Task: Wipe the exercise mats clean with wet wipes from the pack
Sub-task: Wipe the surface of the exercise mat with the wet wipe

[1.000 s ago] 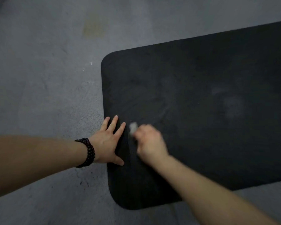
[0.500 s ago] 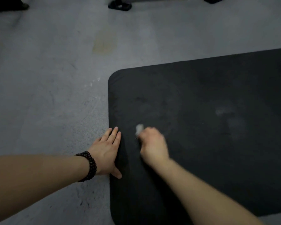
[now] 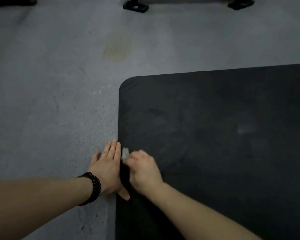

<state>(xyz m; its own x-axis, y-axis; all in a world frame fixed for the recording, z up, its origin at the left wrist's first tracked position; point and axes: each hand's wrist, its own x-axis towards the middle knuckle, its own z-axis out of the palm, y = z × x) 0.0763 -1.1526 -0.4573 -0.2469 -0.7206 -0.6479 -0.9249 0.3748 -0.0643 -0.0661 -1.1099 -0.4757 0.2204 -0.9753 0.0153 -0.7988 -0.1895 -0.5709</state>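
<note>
A black exercise mat [image 3: 215,135] lies on the grey floor and fills the right half of the view, with pale smudges on its surface. My right hand [image 3: 142,168] is curled round a small white wet wipe [image 3: 125,152] and holds it against the mat near the left edge. My left hand [image 3: 107,168], with a black bead bracelet at the wrist, lies flat with straight fingers on the floor beside that edge, its thumb on the mat. The wipe pack is not in view.
Grey speckled floor [image 3: 50,101] spreads to the left and beyond the mat, with a yellowish stain [image 3: 117,47]. Black equipment feet [image 3: 135,6] stand at the top edge, another foot [image 3: 241,4] to their right.
The view has tilted up, so the mat sits lower and the equipment feet have appeared. My right hand with the wipe has moved left, closer to my left hand, whose fingers have drawn together.
</note>
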